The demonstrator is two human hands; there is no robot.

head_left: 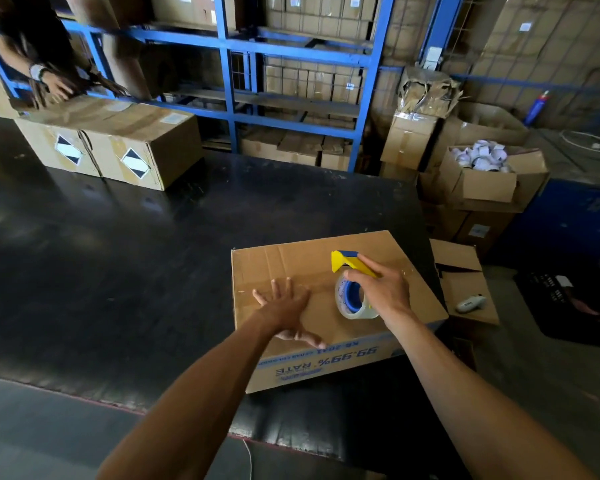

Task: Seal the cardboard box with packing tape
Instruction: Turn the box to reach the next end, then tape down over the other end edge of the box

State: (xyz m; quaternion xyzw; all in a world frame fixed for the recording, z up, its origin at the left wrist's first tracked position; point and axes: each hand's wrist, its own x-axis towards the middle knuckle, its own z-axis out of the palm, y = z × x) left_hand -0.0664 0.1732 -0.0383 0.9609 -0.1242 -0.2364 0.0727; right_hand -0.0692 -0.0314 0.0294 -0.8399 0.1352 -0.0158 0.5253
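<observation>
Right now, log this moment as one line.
left hand flat on cardboard box | right hand holds tape dispenser on lid | box on black table

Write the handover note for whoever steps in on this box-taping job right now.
Left hand: flat, fingers spread, pressing the top of the brown cardboard box on the black table.
Right hand: gripping the yellow-and-blue tape dispenser with its clear tape roll, set on the box top.
Done: flaps closed; a shiny tape strip seems to lie beside the dispenser.
Left: finish the strip, cut it, press it down.
</observation>
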